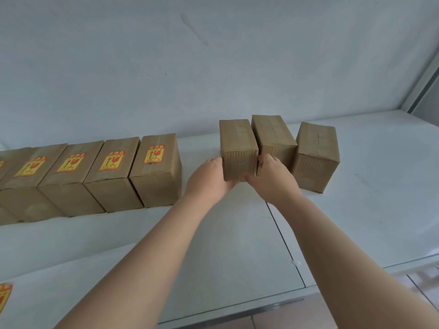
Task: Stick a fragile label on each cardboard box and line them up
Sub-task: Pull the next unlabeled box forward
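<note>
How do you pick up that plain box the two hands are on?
Take the plain box by its two side faces at the front end, coming from the near side. It is narrow enough to squeeze between the left hand and right hand, and the neighbour box crowds its right side further back.

The white bench [237, 245] before me is two tops butted together, with a thin dark seam [282, 236] running from the near edge toward the back. A pale wall [213, 55] rises right behind it, marked by a faint slanting scuff [193, 30]. At my far right stands a grey metal frame [425, 84], and tiled floor [285, 317] shows below the bench's near edge.
</note>
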